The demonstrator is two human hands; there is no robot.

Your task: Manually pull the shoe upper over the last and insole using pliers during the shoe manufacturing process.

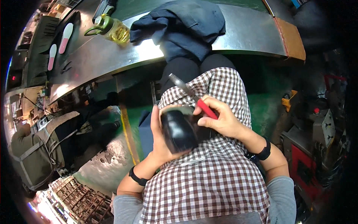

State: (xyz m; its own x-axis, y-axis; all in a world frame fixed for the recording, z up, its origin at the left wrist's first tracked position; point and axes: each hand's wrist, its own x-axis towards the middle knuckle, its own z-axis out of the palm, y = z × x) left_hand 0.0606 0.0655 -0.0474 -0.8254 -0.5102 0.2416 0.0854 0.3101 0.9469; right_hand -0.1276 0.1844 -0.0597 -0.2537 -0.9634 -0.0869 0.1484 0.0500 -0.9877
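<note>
A glossy black shoe (178, 128), smeared by motion, rests over my lap. My left hand (161, 136) is wrapped round its left side and underside, the thumb pointing up along it. My right hand (220, 117) grips a hand tool by its red handle (206, 108). The tool's metal head (179, 83) points up and to the left, past the shoe's far end, and its tip looks ridged; I cannot tell its exact kind. The right hand's fingers are close to the shoe's right edge. A brown-and-white checked apron (209, 175) lies beneath both hands.
A metal bench (246, 31) runs across the front, bearing a dark blue garment (182, 24), a green-lidded bottle (112, 29) and pink-and-white insoles (66, 38). Another person (56, 138) works at left. A rack (84, 198) stands lower left; a grey control box (323, 127) is at right.
</note>
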